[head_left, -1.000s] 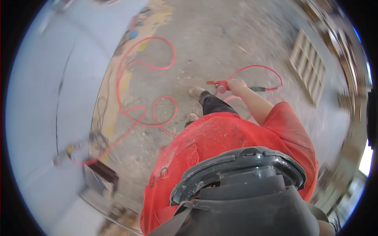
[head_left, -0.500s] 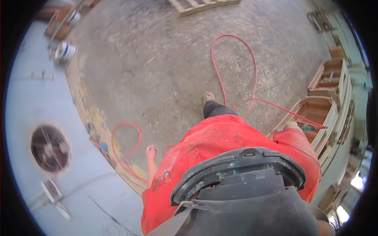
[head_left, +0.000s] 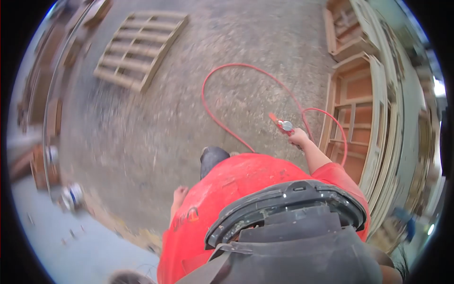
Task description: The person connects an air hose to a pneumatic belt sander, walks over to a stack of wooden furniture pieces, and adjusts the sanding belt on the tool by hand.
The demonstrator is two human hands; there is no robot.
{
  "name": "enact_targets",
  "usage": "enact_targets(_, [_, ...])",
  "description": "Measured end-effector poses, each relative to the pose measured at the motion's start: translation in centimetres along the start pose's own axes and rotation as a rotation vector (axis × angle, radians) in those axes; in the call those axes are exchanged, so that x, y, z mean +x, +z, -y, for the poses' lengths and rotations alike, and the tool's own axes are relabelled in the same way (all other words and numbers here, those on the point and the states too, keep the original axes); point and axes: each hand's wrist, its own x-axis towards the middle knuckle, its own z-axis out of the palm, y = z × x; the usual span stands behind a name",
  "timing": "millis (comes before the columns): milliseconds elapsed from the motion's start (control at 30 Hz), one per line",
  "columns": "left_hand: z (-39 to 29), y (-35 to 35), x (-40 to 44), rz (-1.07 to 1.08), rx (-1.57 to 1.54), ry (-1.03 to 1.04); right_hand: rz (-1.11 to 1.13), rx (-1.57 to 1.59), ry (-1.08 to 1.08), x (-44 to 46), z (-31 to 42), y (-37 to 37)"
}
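My right hand (head_left: 299, 137) is stretched forward over the floor, its fingers wrapped round the grip of a red pneumatic tool (head_left: 286, 126). A round silver cap and an orange-red end show on the tool; its exact kind is too blurred to tell. Close by that hand runs a red air hose (head_left: 229, 65), looped on the concrete; its joint with the tool is not clear. My left hand (head_left: 179, 194) hangs low beside my red shirt, fingers curled in, with nothing visible in it.
Wooden frames (head_left: 350, 109) stand along the right side, near my right arm. A slatted wooden pallet (head_left: 142, 47) lies ahead on the left. A white bucket (head_left: 72, 196) is by the pale wall at lower left. The hose loop lies across the floor in front of me.
My view has swung right, bringing the whole pallet into sight. My right hand, hidden before near the wooden frames, is now out in front with the red tool. My left hand stays low and curled.
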Motion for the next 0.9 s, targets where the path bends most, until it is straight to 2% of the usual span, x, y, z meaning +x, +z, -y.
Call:
enact_targets(33, [-0.8,-2.5,1.9,0.016,0.114,-0.063,-0.002,0.046,0.004,0.7,2.7,-1.0])
enact_targets(67, [-1.4,-4.8,3.5,0.014,-0.014,0.031,-0.088,0.179,-0.003,1.7,4.9,-1.6])
enact_targets(100, [-1.6,-6.8,6.8,0.057,0.001,0.031,-0.18,0.301,-0.009,2.7,6.7,-2.3])
enact_targets(200, [-5.1,-12.5,18.2,0.127,0.202,-0.076,-0.174,0.412,0.054,5.0,11.7,-5.3])
enact_targets(300, [-9.5,-18.6,29.0,0.118,0.337,-0.078,-0.271,0.318,0.265,7.3,17.0,-7.5])
enact_targets(333, [-10.9,-20.9,32.5,0.097,0.382,-0.049,-0.285,0.318,0.267,8.9,18.6,-8.6])
enact_targets(400, [-14.7,-25.3,38.6,0.038,0.454,0.055,-0.153,0.295,0.396,12.4,20.2,-9.6])
enact_targets(433, [-16.4,-27.2,41.8,0.01,0.473,0.115,-0.177,0.464,0.312,15.3,19.6,-8.7])
enact_targets(467, [-22.4,-28.4,44.0,0.01,0.409,0.164,-0.297,0.507,0.262,16.7,21.5,-9.8])
enact_targets(500, [-28.1,-29.8,46.4,0.012,0.346,0.214,-0.297,0.63,0.319,18.5,23.3,-11.1])
enact_targets(533, [-31.8,-30.7,50.8,0.041,0.398,0.163,-0.304,0.752,0.378,20.3,25.2,-12.5])
enact_targets(567, [-34.8,-31.7,55.5,0.072,0.451,0.113,-0.279,0.88,0.338,23.2,26.0,-13.5])
enact_targets(600, [-38.0,-32.1,58.8,-0.028,0.501,0.198,-0.19,1.032,0.238,25.0,28.0,-16.3])
enact_targets(633, [-45.3,-32.8,59.5,0.021,0.457,0.217,-0.12,1.088,0.159,26.0,31.5,-20.2])
enact_targets(667, [-51.4,-33.0,60.8,-0.006,0.412,0.231,0.013,1.089,0.085,27.9,34.2,-24.3])
enact_targets(700, [-50.3,-33.1,66.3,-0.01,0.138,0.281,0.045,0.961,0.071,30.5,36.8,-28.0])
enact_targets(733, [-53.0,-33.0,66.9,-0.045,0.058,0.226,0.09,0.928,0.057,33.4,38.5,-31.2])
enact_targets(767, [-56.5,-32.9,67.8,-0.084,-0.024,0.187,0.162,0.665,-0.002,37.0,40.6,-34.6])
enact_targets(800, [-57.1,-33.1,69.0,-0.113,-0.034,0.156,0.23,0.41,-0.057,39.9,42.9,-37.3])
enact_targets(867, [-58.2,-33.7,71.9,-0.007,0.004,0.1,0.322,0.354,-0.092,45.8,49.4,-42.5])
enact_targets(900, [-58.7,-34.3,72.4,-0.036,-0.015,0.073,0.342,0.351,-0.065,48.8,52.3,-44.7])
